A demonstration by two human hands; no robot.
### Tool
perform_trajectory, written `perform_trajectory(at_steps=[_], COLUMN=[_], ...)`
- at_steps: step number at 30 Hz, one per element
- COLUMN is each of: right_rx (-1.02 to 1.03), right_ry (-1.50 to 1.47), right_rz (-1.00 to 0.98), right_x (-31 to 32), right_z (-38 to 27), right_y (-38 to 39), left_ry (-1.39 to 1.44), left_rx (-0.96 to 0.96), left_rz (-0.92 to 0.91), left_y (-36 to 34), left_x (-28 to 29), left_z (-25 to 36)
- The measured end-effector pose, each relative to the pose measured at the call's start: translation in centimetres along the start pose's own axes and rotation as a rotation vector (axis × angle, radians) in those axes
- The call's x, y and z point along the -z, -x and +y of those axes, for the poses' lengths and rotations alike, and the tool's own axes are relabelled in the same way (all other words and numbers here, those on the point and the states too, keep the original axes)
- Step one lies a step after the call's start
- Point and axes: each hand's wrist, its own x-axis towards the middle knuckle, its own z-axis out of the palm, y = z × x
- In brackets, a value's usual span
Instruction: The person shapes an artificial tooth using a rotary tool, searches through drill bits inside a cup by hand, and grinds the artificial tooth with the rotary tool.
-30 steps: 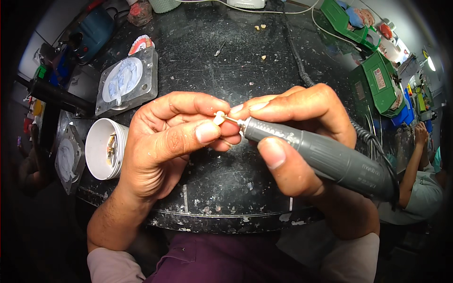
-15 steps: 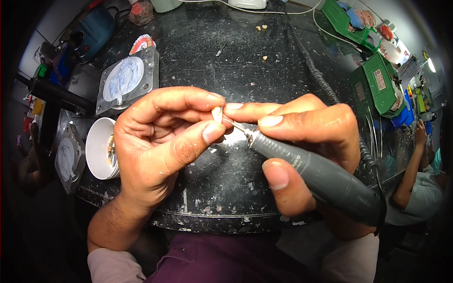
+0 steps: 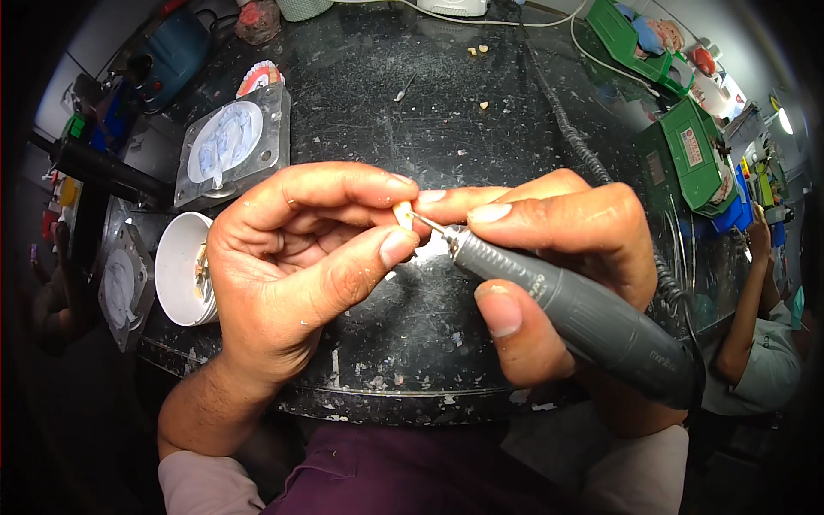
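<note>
My left hand (image 3: pixel 292 257) is closed, pinching a small cream-coloured artificial tooth (image 3: pixel 402 215) between thumb and fingertips over the middle of the table. From the right, my right hand (image 3: pixel 558 232) grips a dark grey rotary handpiece (image 3: pixel 575 313), its thumb underneath and fingers along the top. The thin metal bur (image 3: pixel 427 223) at the handpiece's tip points left and reaches the tooth's right side; whether it touches is too fine to tell. One extended right finger rests near the left fingertips. A coiled cord (image 3: pixel 573 137) runs along the right, beyond my right hand.
A white bowl (image 3: pixel 182 270) with small pieces stands left of my left hand. Behind it sits a metal mould flask (image 3: pixel 232 142) beside a pink dental model (image 3: pixel 257 79). A loose bur (image 3: pixel 404 88) and several small teeth lie farther back. Green bins (image 3: pixel 687 154) and another person's arm (image 3: pixel 748 296) are at right.
The tooth and my left fingertips have shifted slightly right. The tooth appears turned a little, and the handpiece has tilted slightly, showing more of the bur.
</note>
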Motion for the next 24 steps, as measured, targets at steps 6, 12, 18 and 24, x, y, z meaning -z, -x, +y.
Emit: perform_trajectory(at_steps=[6, 12, 18, 24], right_rx=[0.021, 0.118, 0.15, 0.082], right_ry=[-0.01, 0.019, -0.002, 0.023], right_rz=[-0.007, -0.018, -0.017, -0.013], right_x=[-0.1, 0.0, -0.1, 0.2], right_z=[0.2, 1.0, 1.1, 0.5], right_y=[-0.2, -0.3, -0.4, -0.2], left_ry=[-0.004, 0.297, 0.37, 0.447], left_rx=[0.014, 0.308, 0.351, 0.396], left_rz=[0.02, -0.024, -0.042, -0.035], left_y=[0.0, -0.1, -0.2, -0.2], left_x=[0.2, 0.3, 0.3, 0.4], left_z=[0.0, 0.0, 0.1, 0.1])
